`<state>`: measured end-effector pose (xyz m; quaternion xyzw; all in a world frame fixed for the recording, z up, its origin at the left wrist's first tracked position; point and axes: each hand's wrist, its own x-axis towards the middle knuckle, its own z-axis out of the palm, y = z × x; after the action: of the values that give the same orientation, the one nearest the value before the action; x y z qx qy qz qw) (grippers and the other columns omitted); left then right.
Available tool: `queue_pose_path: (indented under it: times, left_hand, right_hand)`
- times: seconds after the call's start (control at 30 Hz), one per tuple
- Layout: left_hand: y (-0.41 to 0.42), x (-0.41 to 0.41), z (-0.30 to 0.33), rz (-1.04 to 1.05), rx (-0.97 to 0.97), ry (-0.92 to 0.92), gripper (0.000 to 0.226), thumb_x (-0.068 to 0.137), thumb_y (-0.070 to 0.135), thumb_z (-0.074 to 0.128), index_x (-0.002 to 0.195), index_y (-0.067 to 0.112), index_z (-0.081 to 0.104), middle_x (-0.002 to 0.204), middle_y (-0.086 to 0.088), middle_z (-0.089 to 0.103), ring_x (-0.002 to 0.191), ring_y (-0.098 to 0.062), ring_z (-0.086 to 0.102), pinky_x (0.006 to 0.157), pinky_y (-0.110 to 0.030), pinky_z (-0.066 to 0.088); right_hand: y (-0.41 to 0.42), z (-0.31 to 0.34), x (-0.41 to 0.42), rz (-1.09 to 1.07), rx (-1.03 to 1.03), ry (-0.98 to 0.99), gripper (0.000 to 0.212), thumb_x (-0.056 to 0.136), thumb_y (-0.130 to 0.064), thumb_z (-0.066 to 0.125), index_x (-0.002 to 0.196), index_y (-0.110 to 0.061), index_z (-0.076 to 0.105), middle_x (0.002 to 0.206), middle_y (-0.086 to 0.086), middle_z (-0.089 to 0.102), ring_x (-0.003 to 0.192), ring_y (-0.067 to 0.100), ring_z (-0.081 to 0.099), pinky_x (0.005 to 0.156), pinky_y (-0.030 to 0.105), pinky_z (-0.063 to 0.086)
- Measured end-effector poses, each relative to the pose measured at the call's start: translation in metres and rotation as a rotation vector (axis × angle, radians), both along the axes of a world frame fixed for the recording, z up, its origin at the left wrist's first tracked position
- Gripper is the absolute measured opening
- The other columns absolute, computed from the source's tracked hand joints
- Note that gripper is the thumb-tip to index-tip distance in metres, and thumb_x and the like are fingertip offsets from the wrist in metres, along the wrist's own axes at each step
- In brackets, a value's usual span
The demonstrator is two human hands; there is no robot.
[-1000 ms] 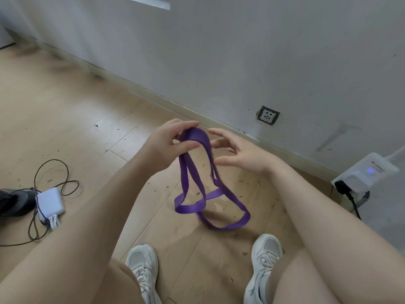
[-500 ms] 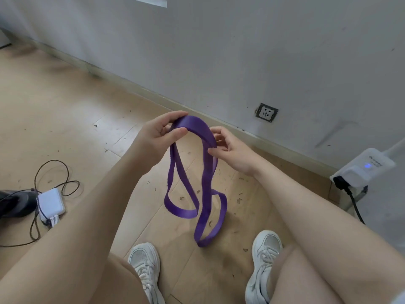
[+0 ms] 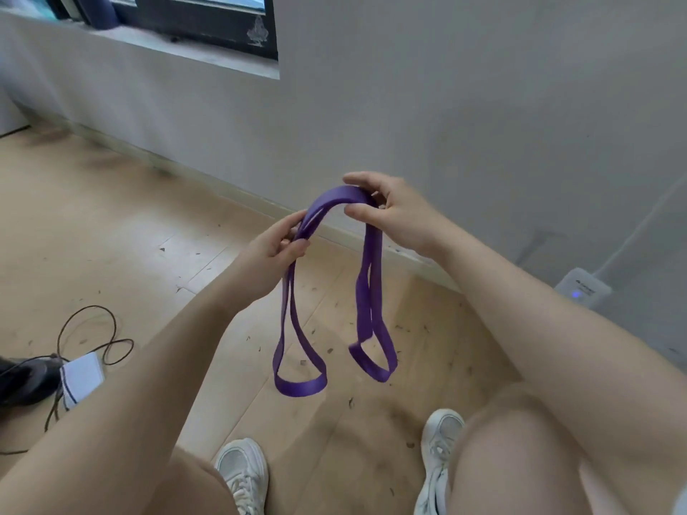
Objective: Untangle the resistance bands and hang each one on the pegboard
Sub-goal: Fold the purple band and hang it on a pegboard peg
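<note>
At mid-frame both hands pinch a purple band (image 3: pixel 366 276): the left hand (image 3: pixel 275 250) grips its left side, the right hand (image 3: pixel 394 211) its arched top; two loops dangle above the floor (image 3: pixel 111 217).

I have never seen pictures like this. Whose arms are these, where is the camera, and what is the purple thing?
There is no machine here. A person wears the camera on the head, so you look down along their own bare arms. The left hand and the right hand each pinch the top of a purple resistance band, whose two loops hang above the wooden floor. Below are the person's white shoes. At the left lies a white adapter with a dark cable. No pegboard shows.
</note>
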<state>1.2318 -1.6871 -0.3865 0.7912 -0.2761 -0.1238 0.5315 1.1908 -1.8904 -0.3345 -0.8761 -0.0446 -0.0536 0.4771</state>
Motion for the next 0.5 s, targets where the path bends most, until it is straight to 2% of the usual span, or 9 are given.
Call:
queue_pose_path:
  times: [0.1,0.2,0.3,0.4,0.5]
  left_hand:
    - [-0.009,-0.005,0.006,-0.122,0.089,0.007,0.037,0.098,0.017,0.041,0.132,0.031,0.039,0.1,0.008,0.058,0.096,-0.011,0.057,0.085,-0.024,0.045]
    - [-0.014,-0.007,0.007,-0.121,0.097,0.001,0.033,0.098,0.017,0.041,0.13,0.025,0.041,0.104,0.005,0.06,0.099,-0.013,0.057,0.092,-0.034,0.049]
    - [-0.014,-0.009,0.01,-0.023,0.068,-0.056,0.034,0.099,0.013,0.038,0.132,0.023,0.039,0.106,0.007,0.057,0.104,-0.014,0.054,0.093,-0.031,0.046]
    - [-0.008,-0.004,0.018,0.037,0.082,-0.137,0.041,0.099,0.009,0.034,0.139,0.021,0.037,0.119,-0.003,0.054,0.114,-0.017,0.049,0.099,-0.03,0.039]
    - [-0.006,0.004,0.026,0.046,0.157,-0.222,0.043,0.101,0.012,0.032,0.143,0.019,0.034,0.121,-0.009,0.049,0.111,-0.021,0.048,0.098,-0.031,0.038]
  right_hand:
    - [0.011,0.015,0.003,-0.027,0.059,-0.098,0.04,0.083,-0.019,0.069,0.119,-0.021,0.054,0.096,-0.004,0.061,0.084,0.008,0.058,0.081,0.023,0.048]
    - [0.015,0.021,0.0,-0.004,0.129,-0.119,0.024,0.083,-0.014,0.068,0.105,-0.019,0.059,0.092,-0.009,0.062,0.087,0.006,0.06,0.082,0.023,0.051]
    - [0.016,0.02,-0.004,-0.012,0.177,-0.136,0.02,0.089,-0.015,0.062,0.108,-0.02,0.058,0.097,-0.01,0.061,0.096,0.008,0.06,0.09,0.024,0.049]
    - [0.005,0.021,-0.004,-0.034,0.128,-0.131,0.02,0.093,-0.017,0.056,0.113,-0.018,0.057,0.098,-0.013,0.059,0.096,0.006,0.057,0.09,0.02,0.044]
    - [-0.005,0.021,-0.003,-0.054,0.091,-0.119,0.025,0.096,-0.017,0.051,0.119,-0.014,0.057,0.104,-0.009,0.059,0.102,0.008,0.055,0.088,0.014,0.04]
